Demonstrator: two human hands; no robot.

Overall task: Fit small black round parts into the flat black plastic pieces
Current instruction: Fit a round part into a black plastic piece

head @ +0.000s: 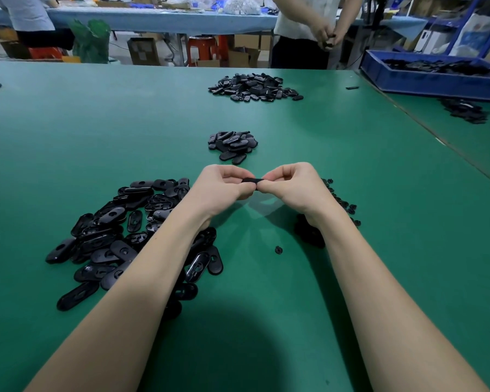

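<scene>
Mid-task view over a green table (351, 171). The left hand (224, 185) and right hand (290, 183) meet above the table centre, each with fingers curled and pinching one end of a single flat piece (252, 180), seen edge-on between the fingertips. Whether a round part already sits in it cannot be told; judged from the grip, a part is being pressed home.

Supply, left: a large heap (130, 230) of flat pieces with open holes, partly under the left forearm, apparently not yet fitted. Supply, right: a scatter of round parts (343, 202) beside and beneath the right wrist, with one stray part (278, 249) lying apart near the middle.

Probable output: a small pile (232, 144) just beyond the hands; its pieces are too small to check for inserts. A larger pile (255, 87) lies farther off, near a second person (309, 26) standing at the far edge. A blue bin (425, 80) of black parts stands at far right.

Estimate: the small pile is far smaller than the heap, so most of the work remains
</scene>
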